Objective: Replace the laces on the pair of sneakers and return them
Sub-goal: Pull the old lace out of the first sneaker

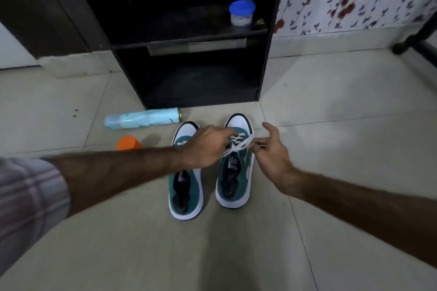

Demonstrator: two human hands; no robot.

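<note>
Sneakers, teal suede-like uppers, white rubber soles, side by side on tiled floor [331,125]: left sneaker [185,194] unlaced; left hand [208,146] and right hand [272,156] pinch flat white lace [238,145] over right sneaker [234,179].

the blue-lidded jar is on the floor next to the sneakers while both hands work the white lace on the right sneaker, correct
Not quite: the head view shows the blue-lidded jar on the black cabinet's shelf, not the floor. Both hands do work the white lace on the right sneaker.
</note>
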